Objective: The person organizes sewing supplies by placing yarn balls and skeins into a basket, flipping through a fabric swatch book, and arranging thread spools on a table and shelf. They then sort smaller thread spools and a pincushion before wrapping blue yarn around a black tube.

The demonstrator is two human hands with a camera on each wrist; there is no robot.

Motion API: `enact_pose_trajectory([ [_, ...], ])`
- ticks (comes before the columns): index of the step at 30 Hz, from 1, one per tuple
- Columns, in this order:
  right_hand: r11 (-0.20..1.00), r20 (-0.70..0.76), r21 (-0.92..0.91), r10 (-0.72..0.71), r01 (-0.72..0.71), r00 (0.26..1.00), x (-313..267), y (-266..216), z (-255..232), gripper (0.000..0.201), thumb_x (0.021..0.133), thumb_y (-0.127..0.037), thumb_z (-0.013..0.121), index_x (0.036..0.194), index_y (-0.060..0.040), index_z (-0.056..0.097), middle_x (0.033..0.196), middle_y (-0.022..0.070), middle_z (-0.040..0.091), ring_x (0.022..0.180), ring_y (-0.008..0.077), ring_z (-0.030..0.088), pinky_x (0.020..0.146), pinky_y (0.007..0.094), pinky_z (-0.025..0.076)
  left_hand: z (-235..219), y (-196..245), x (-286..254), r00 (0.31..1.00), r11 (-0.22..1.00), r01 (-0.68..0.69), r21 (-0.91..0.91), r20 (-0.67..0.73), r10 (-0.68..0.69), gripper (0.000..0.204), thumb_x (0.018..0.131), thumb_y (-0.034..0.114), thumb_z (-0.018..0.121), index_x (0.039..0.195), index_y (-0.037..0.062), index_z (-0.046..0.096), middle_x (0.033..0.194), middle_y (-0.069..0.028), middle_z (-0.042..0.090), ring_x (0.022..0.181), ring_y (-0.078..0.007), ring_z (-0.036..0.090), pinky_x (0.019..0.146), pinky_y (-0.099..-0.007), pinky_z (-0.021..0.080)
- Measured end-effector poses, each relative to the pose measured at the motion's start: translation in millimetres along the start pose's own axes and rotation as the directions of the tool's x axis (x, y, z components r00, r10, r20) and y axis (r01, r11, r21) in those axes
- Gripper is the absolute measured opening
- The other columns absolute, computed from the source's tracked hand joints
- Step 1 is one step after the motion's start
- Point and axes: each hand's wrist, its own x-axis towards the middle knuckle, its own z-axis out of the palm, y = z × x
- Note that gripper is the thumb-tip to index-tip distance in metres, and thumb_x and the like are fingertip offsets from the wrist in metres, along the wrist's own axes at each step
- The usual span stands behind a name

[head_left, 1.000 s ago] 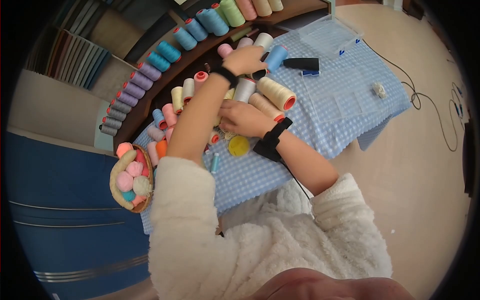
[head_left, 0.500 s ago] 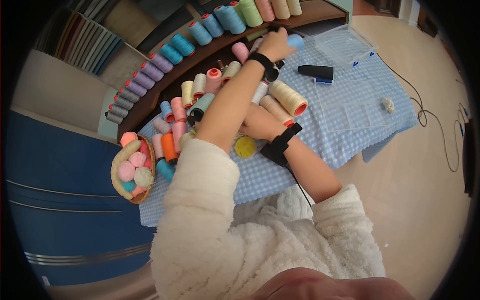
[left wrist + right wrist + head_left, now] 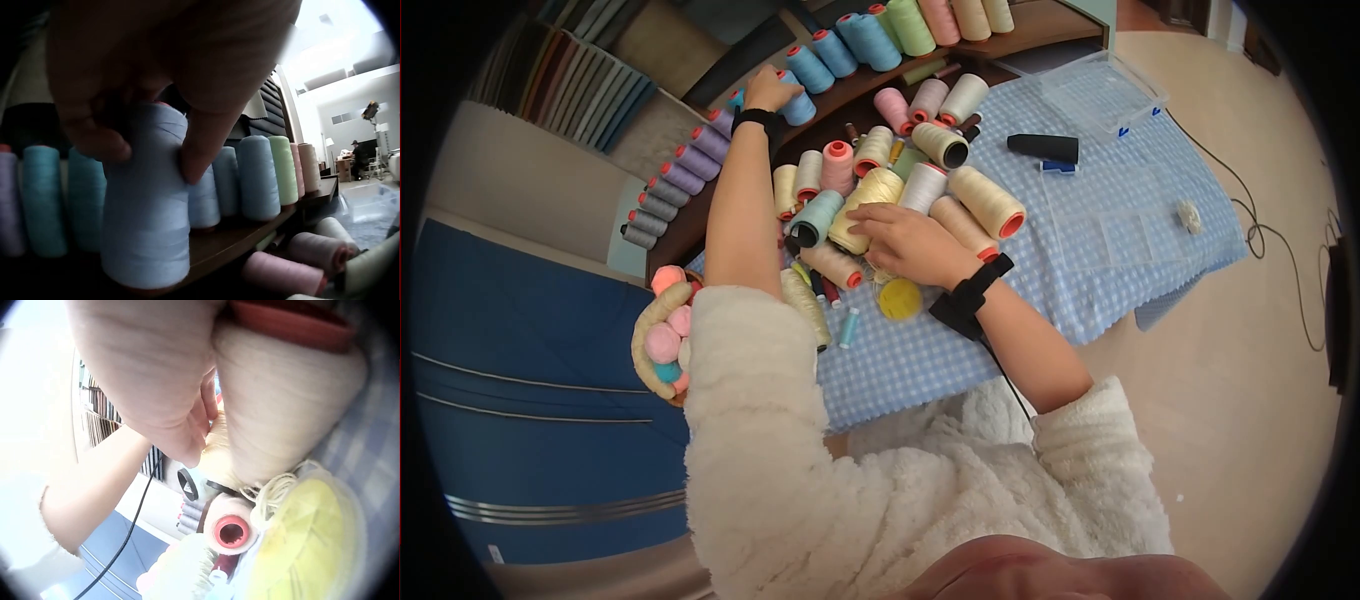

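Left fingers (image 3: 105,142) pinching blue spool (image 3: 147,206), clearest wrist-side

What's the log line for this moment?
left hand: grips blue spool at shelf | right hand: touches pale-yellow spool | yellow disc: near right hand, on checked cloth

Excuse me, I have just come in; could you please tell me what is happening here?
A person is handling thread spools. Their left hand grips a light blue spool near its top, at the curved shelf, beside a row of standing spools. Their right hand rests on a pale yellow spool on the checked cloth, where many other spools lie together.
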Motion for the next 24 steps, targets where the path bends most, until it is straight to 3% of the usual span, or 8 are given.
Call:
enact_pose_trajectory([
  [3,1.0,0.001,0.01,0.004,-0.004,1.0,1,1,0,0.036,0.084,-0.01,0.068,0.119,-0.0019,0.065,0.138,0.0116,0.057,0.126,0.0301,0.055,0.108,0.0414,0.045,18,-8,4,0.999,0.994,0.044,-0.102,-0.001,-0.044,0.082,0.069,0.042,0.085,0.131,-0.0027,0.056,0.126,-0.0271,0.064,0.121,-0.0387,0.061,0.103,-0.042,0.048],
  [6,1.0,0.004,0.02,0.012,-0.012,1.0,1,-1,-1,0.036,0.084,-0.01,0.068,0.119,-0.0019,0.065,0.138,0.0114,0.057,0.127,0.0299,0.055,0.108,0.0414,0.045,20,3,-4,0.998,0.989,0.02,-0.143,-0.055,-0.029,0.082,0.069,0.04,0.085,0.13,-0.0041,0.054,0.121,-0.0263,0.067,0.108,-0.0363,0.068,0.094,-0.0403,0.054],
  [9,1.0,0.007,0.021,0.019,-0.019,1.0,2,-3,-3,0.036,0.083,-0.01,0.068,0.119,-0.0017,0.065,0.137,0.0115,0.057,0.127,0.0299,0.055,0.108,0.0414,0.045,21,14,-7,0.99,0.933,0.138,-0.332,0.012,-0.142,0.078,0.071,0.038,0.085,0.129,-0.0039,0.054,0.108,-0.0206,0.07,0.085,-0.03,0.072,0.074,-0.0374,0.06],
  [12,0.999,0.006,0.027,0.024,-0.024,1.0,2,-3,-3,0.036,0.083,-0.009,0.069,0.118,-0.0015,0.065,0.137,0.0118,0.058,0.126,0.0301,0.055,0.108,0.0415,0.045,45,6,7,0.976,0.752,0.217,-0.622,0.125,-0.178,0.07,0.072,0.037,0.085,0.123,-0.0031,0.057,0.096,-0.0136,0.07,0.068,-0.0205,0.069,0.055,-0.0301,0.058],
  [15,0.999,-0.005,0.039,0.02,-0.02,1.0,1,-1,-2,0.036,0.083,-0.009,0.069,0.118,-0.0013,0.065,0.137,0.012,0.058,0.126,0.0303,0.055,0.108,0.0415,0.045,58,8,8,0.955,0.631,0.266,-0.728,0.288,-0.07,0.062,0.074,0.037,0.084,0.116,-0.0028,0.061,0.091,-0.0106,0.069,0.068,-0.0176,0.067,0.053,-0.0275,0.058],
  [18,0.998,-0.008,0.063,0.025,-0.024,1.0,1,-2,-2,0.036,0.083,-0.007,0.067,0.118,-0.0004,0.065,0.138,0.0134,0.057,0.127,0.0318,0.055,0.109,0.042,0.044,71,14,7,0.948,0.644,0.301,-0.703,0.291,-0.125,0.053,0.078,0.042,0.082,0.11,0.0038,0.063,0.088,-0.0061,0.067,0.064,-0.0126,0.063,0.055,-0.024,0.057],
  [21,0.998,-0.009,0.049,0.033,-0.032,0.999,1,-2,-3,0.036,0.083,-0.009,0.069,0.118,-0.001,0.065,0.138,0.0125,0.057,0.127,0.0307,0.055,0.109,0.0415,0.044,71,17,8,0.967,0.683,0.241,-0.69,0.232,-0.107,0.063,0.075,0.039,0.082,0.115,-0.0044,0.06,0.092,-0.0132,0.07,0.064,-0.0169,0.067,0.054,-0.0272,0.058],
  [24,0.999,0.0,0.034,0.037,-0.037,0.999,2,-3,-2,0.036,0.083,-0.01,0.07,0.117,-0.0016,0.066,0.138,0.0115,0.058,0.127,0.0297,0.055,0.108,0.0411,0.045,75,21,10,0.972,0.712,0.234,-0.663,0.17,-0.16,0.069,0.074,0.04,0.082,0.12,-0.0049,0.057,0.093,-0.0144,0.071,0.065,-0.0172,0.069,0.055,-0.0277,0.059],
])
